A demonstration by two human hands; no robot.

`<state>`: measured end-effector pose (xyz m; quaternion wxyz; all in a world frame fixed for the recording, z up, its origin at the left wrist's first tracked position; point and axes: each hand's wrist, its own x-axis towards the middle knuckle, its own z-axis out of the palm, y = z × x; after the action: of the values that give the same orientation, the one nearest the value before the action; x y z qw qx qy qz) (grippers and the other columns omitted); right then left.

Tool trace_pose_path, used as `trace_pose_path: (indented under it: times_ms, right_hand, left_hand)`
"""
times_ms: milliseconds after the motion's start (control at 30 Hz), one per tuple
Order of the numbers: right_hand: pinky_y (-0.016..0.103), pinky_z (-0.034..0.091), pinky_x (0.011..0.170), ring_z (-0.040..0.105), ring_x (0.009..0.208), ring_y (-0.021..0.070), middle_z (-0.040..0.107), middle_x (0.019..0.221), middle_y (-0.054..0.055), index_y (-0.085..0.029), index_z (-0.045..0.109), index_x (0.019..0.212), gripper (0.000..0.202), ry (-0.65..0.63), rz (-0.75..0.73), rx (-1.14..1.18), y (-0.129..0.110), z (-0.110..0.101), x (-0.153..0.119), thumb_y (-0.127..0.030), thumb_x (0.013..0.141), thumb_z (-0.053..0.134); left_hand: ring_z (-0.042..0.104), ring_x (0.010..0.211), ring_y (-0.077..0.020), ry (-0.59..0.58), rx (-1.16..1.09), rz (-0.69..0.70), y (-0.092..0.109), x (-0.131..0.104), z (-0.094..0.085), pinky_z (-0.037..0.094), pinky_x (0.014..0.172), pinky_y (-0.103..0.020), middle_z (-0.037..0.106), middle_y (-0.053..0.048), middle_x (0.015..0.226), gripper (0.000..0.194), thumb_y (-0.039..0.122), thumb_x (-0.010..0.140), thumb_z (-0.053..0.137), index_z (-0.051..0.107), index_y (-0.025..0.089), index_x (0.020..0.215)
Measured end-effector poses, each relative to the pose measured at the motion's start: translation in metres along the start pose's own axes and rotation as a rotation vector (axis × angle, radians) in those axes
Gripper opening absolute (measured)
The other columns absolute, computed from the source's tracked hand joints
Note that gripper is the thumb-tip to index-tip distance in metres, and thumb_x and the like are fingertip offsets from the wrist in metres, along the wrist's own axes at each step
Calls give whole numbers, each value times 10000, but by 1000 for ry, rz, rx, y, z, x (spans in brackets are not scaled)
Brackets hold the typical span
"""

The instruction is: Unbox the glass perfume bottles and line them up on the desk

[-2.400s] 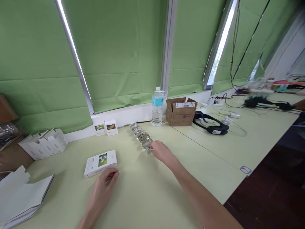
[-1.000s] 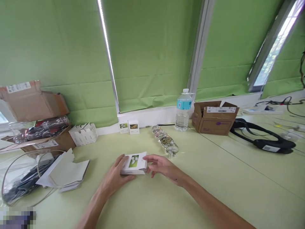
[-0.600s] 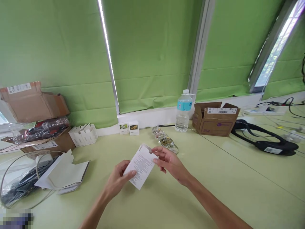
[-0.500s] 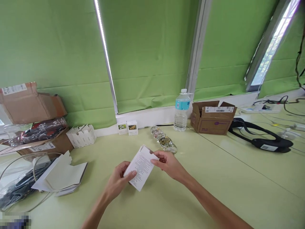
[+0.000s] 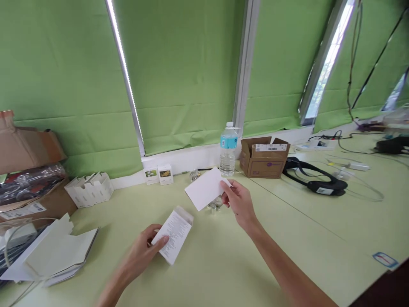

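Note:
My left hand [image 5: 143, 247] grips a small white box [image 5: 175, 234] by its lower left side, tilted above the table. Dense lines of print cover the face turned to me, and the upper end looks uncovered. Pinched at one corner between thumb and fingers of my right hand [image 5: 238, 200] is a blank white card [image 5: 206, 189], apart from the box and up to its right. I cannot tell whether it is one sheet or several. Behind the card, clear shiny round pieces [image 5: 215, 204] lie on the table, mostly hidden.
Two small picture boxes [image 5: 159, 175] stand by the wall, left of a water bottle [image 5: 228, 155] and a brown carton [image 5: 264, 164]. A black headset-like band [image 5: 322, 185] lies farther right. White open cartons [image 5: 89, 189] and folded papers [image 5: 64, 251] are at the left.
My right hand has drawn the white card up and right, away from the box. My left hand has moved slightly left and down with the box. The view has turned right.

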<state>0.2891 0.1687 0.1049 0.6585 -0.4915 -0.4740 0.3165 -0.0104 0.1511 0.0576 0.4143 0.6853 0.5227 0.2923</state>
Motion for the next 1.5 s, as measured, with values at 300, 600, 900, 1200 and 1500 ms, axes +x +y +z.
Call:
trace_pose_path:
  times_ms: [300,600,900,1200,1500]
  right_hand:
    - [242,455,374,563,425,145,585,498,-5,-161,597,871,378,-439,232,133,3,34,-33,-531,799,578]
    - [242,469,441,587,598,129,664,974,80,-200,653,1035,379,-547,80,-152,-7,46,-52,-499,879,479]
    - [334,561,674,627,868,210,557,1190,101,-234,678,1086,363,-516,16,-356,19,56,-66,-456,823,563]
    - [322,543,647,640,736,184,685,854,57,-141,648,1060,377,-554,260,49,24,62,-62,-379,767,636]
    - [309,520,648,629,729,177,688,817,51,-129,603,1151,436,-491,219,34,31,61,-58,-370,788,620]
  left_hand:
    - [387,1304,-337,271,582,459,7,-13,37,413,1005,-456,261,-71,1519,878,465,730,661,195,301,1456]
    - [647,902,-230,541,240,270,11,-11,26,505,739,-304,692,-99,974,350,310,936,357,599,188,1158]
    - [594,591,-180,735,-235,108,12,-4,23,440,456,-241,632,-54,709,462,545,844,490,589,125,1008]
    - [554,632,-107,944,-76,377,23,-10,16,444,458,-209,392,-139,1432,739,402,844,564,148,321,1450]
    - [573,579,-153,399,-358,8,13,-5,7,414,513,-221,619,2,641,663,455,729,700,467,230,1308]
